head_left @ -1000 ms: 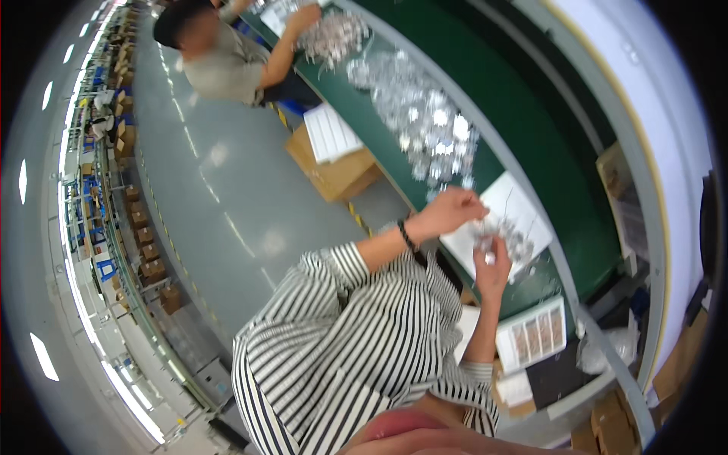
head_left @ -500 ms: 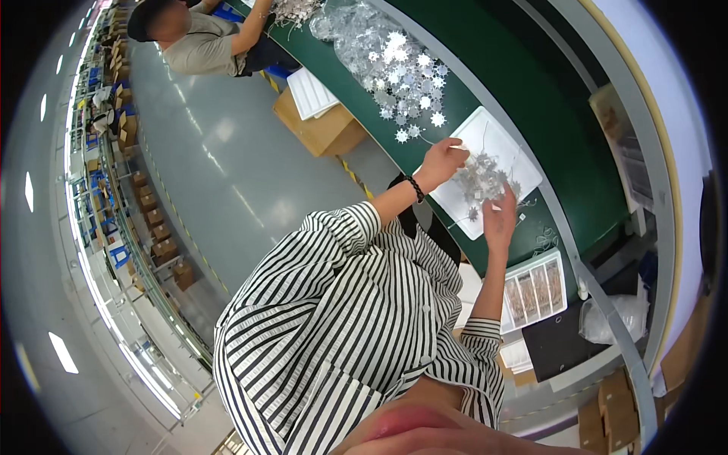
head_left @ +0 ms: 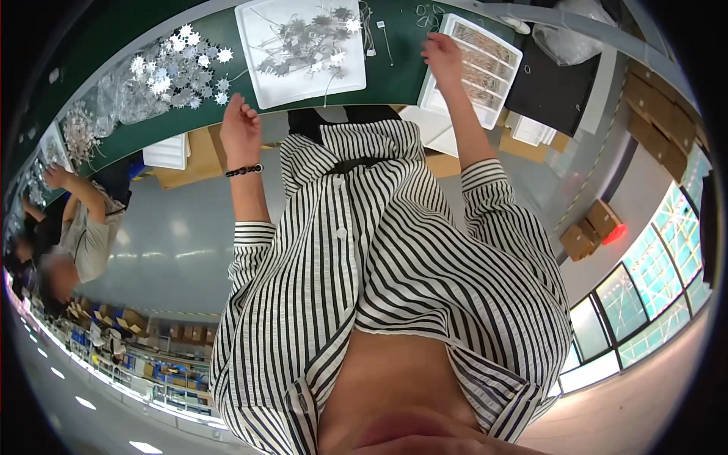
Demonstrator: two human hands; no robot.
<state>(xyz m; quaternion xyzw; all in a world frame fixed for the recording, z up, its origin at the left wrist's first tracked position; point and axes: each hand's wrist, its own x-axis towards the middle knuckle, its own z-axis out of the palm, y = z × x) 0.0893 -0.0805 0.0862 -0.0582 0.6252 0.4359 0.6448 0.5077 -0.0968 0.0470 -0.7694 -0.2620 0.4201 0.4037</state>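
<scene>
My left hand, a dark bead bracelet on its wrist, hovers at the near edge of the green bench with its fingers curled in and nothing visible in them. Just beyond it lies a white tray holding a tangle of silver star-shaped pieces on wires. My right hand stretches out to the right, and its fingers rest on the left rim of a white compartment box filled with thin metal pieces. My striped shirt fills the lower half of the picture.
A loose heap of silver stars lies on the bench to the left. A co-worker sits further left at the same bench. Cardboard boxes stand under the bench, and a black mat and a plastic bag lie at right.
Both hands have left the white tray of stars. My right hand moved right to the compartment box and my left hand drew back to the bench edge. The view swung round.
</scene>
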